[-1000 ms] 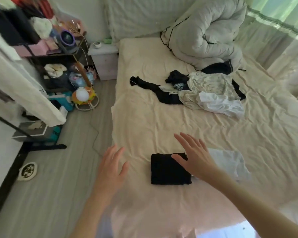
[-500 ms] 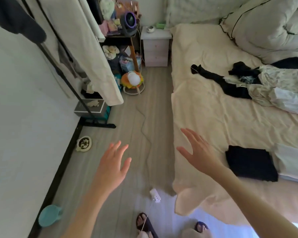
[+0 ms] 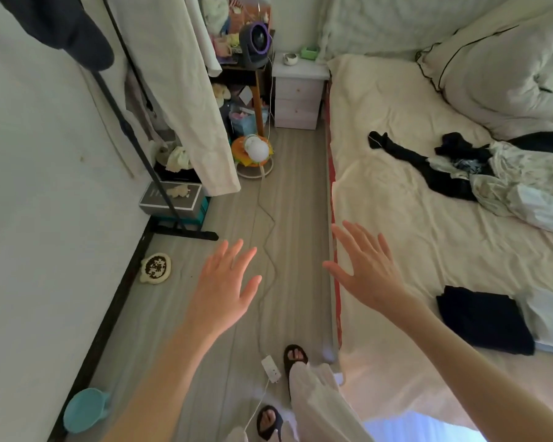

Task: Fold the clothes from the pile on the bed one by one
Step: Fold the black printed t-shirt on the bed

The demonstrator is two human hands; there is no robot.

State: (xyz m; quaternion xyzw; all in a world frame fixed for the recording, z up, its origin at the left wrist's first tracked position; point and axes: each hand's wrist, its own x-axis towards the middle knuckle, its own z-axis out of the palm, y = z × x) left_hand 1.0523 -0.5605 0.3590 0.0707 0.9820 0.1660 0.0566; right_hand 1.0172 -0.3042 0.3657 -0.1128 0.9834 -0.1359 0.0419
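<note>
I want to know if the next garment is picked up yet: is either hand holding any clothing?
No: the left hand and right hand are both spread open and empty, clear of the pile of clothes.

At the right of the frame you have a cream cotton-like bed sheet (image 3: 412,193), matt and softly creased. On it at lower right lies a folded black cloth garment (image 3: 486,317), matt and dense. At the right edge, a loose pile of rumpled black and pale fabrics (image 3: 505,173) looks thin and wrinkled. Above it sits a puffy grey-white quilted duvet (image 3: 505,68) with dark piping. Across the centre runs your grey wood-grain plank floor (image 3: 288,199), smooth with a low sheen. At upper left stands a black metal clothes rail (image 3: 141,161), matt.
</note>
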